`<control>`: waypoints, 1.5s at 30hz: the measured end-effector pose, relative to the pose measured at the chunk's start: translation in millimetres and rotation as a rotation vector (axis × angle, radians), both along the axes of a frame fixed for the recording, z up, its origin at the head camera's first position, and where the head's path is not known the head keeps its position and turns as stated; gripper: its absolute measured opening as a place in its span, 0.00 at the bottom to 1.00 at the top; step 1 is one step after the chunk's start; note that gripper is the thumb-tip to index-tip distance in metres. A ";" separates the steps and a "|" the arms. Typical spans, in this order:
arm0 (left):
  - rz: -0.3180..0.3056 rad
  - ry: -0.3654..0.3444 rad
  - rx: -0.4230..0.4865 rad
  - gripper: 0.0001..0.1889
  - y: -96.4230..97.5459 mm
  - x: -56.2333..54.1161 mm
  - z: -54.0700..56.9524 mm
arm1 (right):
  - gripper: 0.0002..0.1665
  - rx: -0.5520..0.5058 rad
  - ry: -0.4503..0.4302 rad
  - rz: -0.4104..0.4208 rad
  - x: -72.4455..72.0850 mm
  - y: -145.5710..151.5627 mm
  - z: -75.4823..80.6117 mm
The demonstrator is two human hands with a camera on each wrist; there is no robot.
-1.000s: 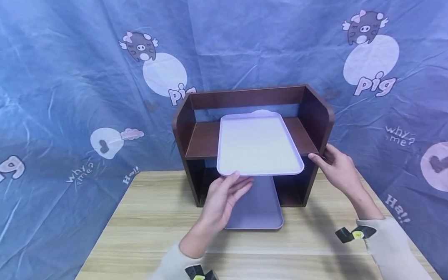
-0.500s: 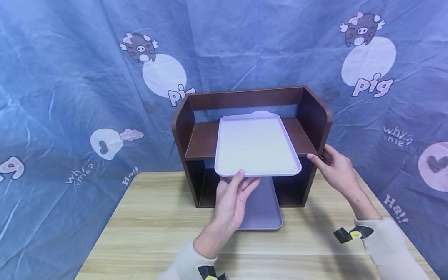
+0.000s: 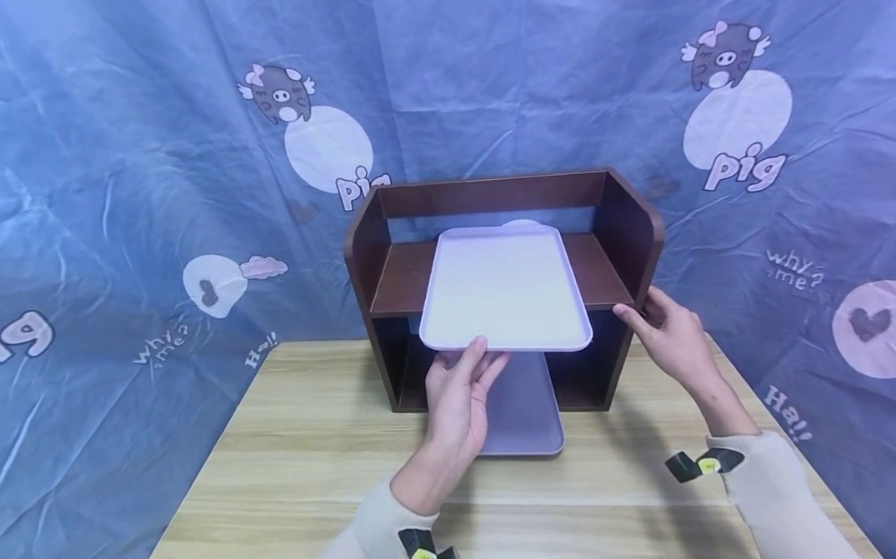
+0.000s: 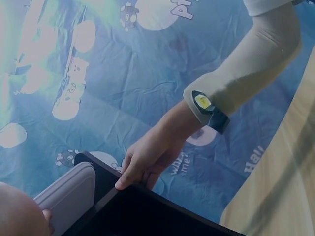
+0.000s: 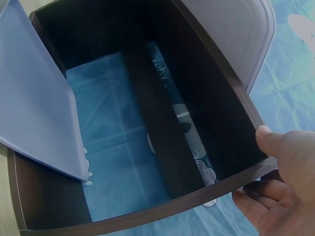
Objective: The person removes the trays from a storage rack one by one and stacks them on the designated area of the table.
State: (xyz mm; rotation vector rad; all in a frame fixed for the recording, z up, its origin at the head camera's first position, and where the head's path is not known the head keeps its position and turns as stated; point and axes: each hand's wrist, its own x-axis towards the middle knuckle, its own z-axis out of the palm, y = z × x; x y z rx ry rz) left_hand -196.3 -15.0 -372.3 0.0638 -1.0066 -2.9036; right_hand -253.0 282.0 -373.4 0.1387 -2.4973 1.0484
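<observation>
A pale lilac tray [image 3: 504,289] lies on the upper board of a dark brown two-tier shelf [image 3: 403,281], its near end jutting past the front. My left hand [image 3: 453,404] pinches that near edge, thumb on top and fingers beneath. On the right, my right hand [image 3: 676,340] grips the side panel where the upper board meets it; the right wrist view shows its thumb [image 5: 269,142] in front and fingers behind. A second, greyer-looking lilac tray [image 3: 525,414] sits in the lower tier and sticks out over the table, partly hidden by my left hand.
The shelf stands on a light wood-grain table [image 3: 312,444]. Behind and beside it hangs a blue curtain [image 3: 150,159] with pig prints. The shelf's raised side panels [image 3: 636,221] bound the upper tier at both ends.
The upper tray's near end has swung slightly left. My left hand has shifted right along its front edge. The right hand keeps its grip on the shelf, and the lower tray stays put.
</observation>
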 end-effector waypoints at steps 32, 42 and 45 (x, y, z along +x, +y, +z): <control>0.112 0.025 -0.041 0.08 -23.3 0.9 10.8 | 0.32 0.007 0.020 -0.014 -1.8 -1.0 -2.5; 0.132 0.011 -0.056 0.05 -39.2 -1.6 15.1 | 0.40 -0.043 -0.013 -0.008 -1.6 -1.9 -1.2; 0.142 0.009 -0.063 0.03 -44.9 -2.3 17.2 | 0.40 -0.049 -0.011 -0.011 -2.3 -2.0 -1.5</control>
